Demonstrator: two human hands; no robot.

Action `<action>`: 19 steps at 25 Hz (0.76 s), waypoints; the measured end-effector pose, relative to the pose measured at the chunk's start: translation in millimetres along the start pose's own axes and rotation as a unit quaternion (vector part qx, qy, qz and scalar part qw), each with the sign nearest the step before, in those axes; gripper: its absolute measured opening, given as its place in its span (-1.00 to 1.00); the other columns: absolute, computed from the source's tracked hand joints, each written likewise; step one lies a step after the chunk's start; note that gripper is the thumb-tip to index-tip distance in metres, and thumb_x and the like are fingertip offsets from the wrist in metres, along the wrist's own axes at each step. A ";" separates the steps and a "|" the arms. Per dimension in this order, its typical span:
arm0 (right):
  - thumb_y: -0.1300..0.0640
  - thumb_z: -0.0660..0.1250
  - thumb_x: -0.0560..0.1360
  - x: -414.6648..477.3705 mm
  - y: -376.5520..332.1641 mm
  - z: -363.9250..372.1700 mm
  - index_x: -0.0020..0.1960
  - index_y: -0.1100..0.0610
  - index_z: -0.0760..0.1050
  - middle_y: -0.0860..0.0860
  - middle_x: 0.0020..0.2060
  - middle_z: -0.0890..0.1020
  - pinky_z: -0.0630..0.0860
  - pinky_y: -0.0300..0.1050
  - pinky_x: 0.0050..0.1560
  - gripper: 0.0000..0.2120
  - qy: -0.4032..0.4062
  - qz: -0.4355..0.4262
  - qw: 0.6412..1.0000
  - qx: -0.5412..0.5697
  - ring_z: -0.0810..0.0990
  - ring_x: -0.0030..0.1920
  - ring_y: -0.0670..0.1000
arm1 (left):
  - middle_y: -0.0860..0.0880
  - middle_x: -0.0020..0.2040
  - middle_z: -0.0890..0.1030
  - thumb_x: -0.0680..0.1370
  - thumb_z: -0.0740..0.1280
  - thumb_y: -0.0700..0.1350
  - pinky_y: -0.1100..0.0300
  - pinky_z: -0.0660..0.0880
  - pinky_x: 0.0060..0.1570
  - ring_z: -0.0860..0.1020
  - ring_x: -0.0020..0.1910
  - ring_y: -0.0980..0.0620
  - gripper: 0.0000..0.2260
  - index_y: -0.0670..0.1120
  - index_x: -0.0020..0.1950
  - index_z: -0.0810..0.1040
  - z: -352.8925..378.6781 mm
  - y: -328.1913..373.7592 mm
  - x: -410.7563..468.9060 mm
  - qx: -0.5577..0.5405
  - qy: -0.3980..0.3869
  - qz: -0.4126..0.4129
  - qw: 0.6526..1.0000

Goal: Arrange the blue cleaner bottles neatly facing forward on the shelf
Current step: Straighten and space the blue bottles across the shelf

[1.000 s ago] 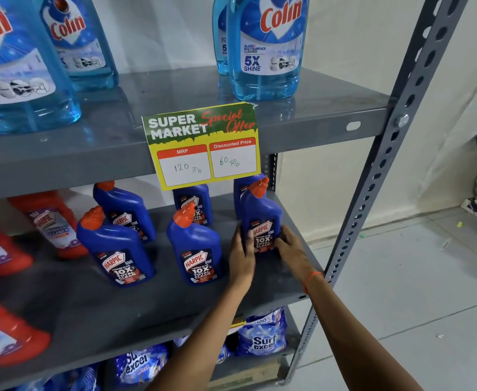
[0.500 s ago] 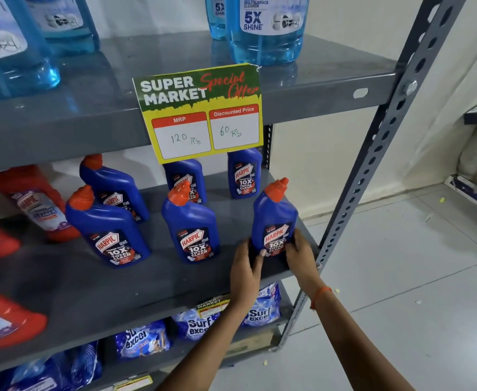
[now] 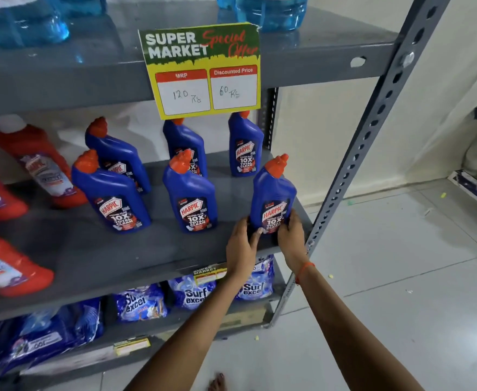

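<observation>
On the middle shelf (image 3: 96, 258) of a grey metal rack stand six blue cleaner bottles with orange caps, in two rows of three. The back row: one at the left (image 3: 118, 156), one in the middle (image 3: 185, 143), partly behind a price sign (image 3: 203, 70) hanging from the shelf above, and one at the right (image 3: 244, 145). The front row: a left bottle (image 3: 111, 193), a middle bottle (image 3: 190, 193) and the held bottle (image 3: 272, 196) near the shelf's right front corner. All front labels face outward; the held one is turned slightly to the left. Four red bottles show at the left of the same shelf, the clearest being (image 3: 38, 165). Three blue detergent packs can be made out on the shelf below, one of them (image 3: 255, 280); further packs at the left are too blurred to count.

Both hands clasp the held bottle's base. The left hand (image 3: 241, 249) has its fingers curled around the lower left side, thumb on the label. The right hand (image 3: 292, 235) wraps the lower right side, fingers close together. The bottle stands upright between the two palms.
</observation>
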State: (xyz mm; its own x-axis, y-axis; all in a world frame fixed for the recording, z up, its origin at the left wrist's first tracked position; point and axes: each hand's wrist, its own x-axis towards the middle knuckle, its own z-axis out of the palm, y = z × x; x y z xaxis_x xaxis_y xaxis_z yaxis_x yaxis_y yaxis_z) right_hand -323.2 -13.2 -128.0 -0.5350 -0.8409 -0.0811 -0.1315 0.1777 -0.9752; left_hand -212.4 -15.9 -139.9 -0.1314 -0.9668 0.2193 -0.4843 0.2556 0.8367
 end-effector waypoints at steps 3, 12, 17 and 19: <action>0.41 0.06 0.48 1.7 -2.5 -3.2 0.19 0.28 0.37 0.20 0.05 0.58 0.45 -0.05 -0.03 -0.69 -0.017 0.007 1.000 -0.013 0.56 0.03 0.16 | -0.22 0.16 0.57 0.54 0.28 -0.13 0.10 0.45 0.03 0.54 0.13 -0.17 -0.71 -0.22 0.22 0.43 -0.4 3.2 1.9 0.002 0.000 -0.010 1.000; 0.33 0.06 0.43 -84.2 -39.5 48.3 0.19 -0.02 0.36 0.09 0.14 0.41 0.43 -0.04 0.19 -0.58 0.126 -0.077 0.969 0.196 0.45 0.13 0.06 | -0.17 0.39 0.39 0.56 0.25 -0.07 0.31 0.18 0.36 0.31 0.37 -0.01 -0.55 -0.15 0.41 0.26 -57.1 12.8 -25.9 0.031 0.192 0.081 0.978; 0.41 0.16 0.44 -71.2 -57.3 106.6 0.37 0.18 0.24 0.22 0.31 0.38 0.37 0.08 0.38 -0.48 -0.051 -0.114 0.992 0.034 0.38 0.33 0.13 | -0.29 0.44 0.27 0.48 0.35 -0.01 -0.01 0.17 0.39 0.23 0.41 -0.18 -0.32 -0.27 0.44 0.11 -119.1 -38.2 3.9 0.076 0.243 -0.044 0.966; 0.41 0.19 0.43 -54.6 -54.7 115.5 0.47 0.20 0.06 0.21 0.42 0.31 0.26 0.10 0.45 -0.35 -0.109 -0.068 0.992 -0.017 0.27 0.43 0.18 | -0.27 0.39 0.38 0.47 0.39 -0.09 -0.01 0.28 0.34 0.35 0.37 -0.19 -0.37 -0.26 0.41 0.18 -134.1 -60.4 20.8 0.037 0.080 -0.073 0.993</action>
State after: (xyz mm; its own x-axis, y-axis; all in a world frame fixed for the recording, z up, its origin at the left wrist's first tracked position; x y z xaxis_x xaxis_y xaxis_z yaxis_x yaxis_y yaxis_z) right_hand -190.5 -36.1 -94.0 -0.3183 -0.9480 0.0037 -0.2195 0.0699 -0.9731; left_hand -69.9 -52.0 -118.6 0.0808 -0.9802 0.1809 -0.5507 0.1074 0.8277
